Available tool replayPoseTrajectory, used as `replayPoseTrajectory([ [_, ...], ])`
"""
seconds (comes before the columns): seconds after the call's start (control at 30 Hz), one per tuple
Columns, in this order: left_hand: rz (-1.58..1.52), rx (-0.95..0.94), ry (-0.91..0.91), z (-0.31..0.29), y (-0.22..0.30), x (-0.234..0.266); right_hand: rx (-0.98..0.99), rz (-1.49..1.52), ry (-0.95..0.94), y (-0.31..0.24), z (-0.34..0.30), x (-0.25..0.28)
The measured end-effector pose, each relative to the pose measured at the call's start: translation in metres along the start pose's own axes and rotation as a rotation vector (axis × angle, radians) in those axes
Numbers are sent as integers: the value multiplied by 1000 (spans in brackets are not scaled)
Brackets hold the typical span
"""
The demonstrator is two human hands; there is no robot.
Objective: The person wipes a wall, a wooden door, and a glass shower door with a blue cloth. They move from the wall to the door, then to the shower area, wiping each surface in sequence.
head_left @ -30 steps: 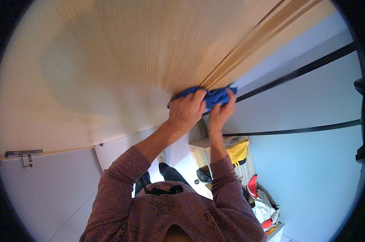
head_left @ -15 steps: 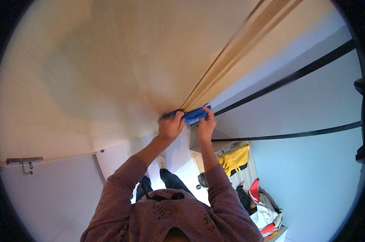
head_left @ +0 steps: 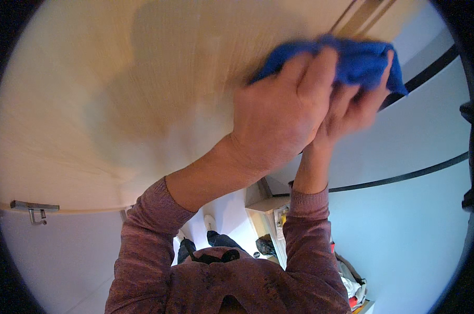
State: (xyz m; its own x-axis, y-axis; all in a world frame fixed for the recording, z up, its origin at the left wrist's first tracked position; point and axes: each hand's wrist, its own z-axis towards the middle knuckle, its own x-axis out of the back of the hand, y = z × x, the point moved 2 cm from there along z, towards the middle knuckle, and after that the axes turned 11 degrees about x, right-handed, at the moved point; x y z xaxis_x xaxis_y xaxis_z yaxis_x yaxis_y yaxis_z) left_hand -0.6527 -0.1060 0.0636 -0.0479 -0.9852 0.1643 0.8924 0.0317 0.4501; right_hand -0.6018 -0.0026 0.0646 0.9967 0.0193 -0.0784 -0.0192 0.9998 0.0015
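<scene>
A blue cloth point(head_left: 363, 58) is bunched across the grooved wooden trim point(head_left: 370, 17) at the upper right. My left hand point(head_left: 281, 118) is closed on the cloth's left part, fingers pressing it toward the wood. Beside it, my right hand point(head_left: 354, 107) grips the right part, with one finger raised along the cloth; motion blurs it slightly. The two hands overlap at the wrists, the left in front. Left of them spreads a broad pale wooden panel point(head_left: 158, 94), which bears a soft shadow.
A metal handle point(head_left: 36, 206) sits at the panel's lower left edge. On the right, black strips point(head_left: 404, 179) cross a light blue wall point(head_left: 399, 230). Lower down stand a wooden cabinet point(head_left: 261, 213), a dark bag point(head_left: 266, 245) and a pile of clothes point(head_left: 358, 288).
Both hands have moved up along the trim and to the right, carrying the blue cloth. They appear larger and closer together, and my right arm now covers the yellow fabric more.
</scene>
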Motion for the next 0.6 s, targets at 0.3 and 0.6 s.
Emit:
replayPoseTrajectory([
  [0.3, 126, 232, -348, -98, -39, -3, -141, -136, -348, -15, -134, 49],
  [0.6, 99, 315, -381, -133, -60, 10, -408, 165, -485, -36, -161, 56],
])
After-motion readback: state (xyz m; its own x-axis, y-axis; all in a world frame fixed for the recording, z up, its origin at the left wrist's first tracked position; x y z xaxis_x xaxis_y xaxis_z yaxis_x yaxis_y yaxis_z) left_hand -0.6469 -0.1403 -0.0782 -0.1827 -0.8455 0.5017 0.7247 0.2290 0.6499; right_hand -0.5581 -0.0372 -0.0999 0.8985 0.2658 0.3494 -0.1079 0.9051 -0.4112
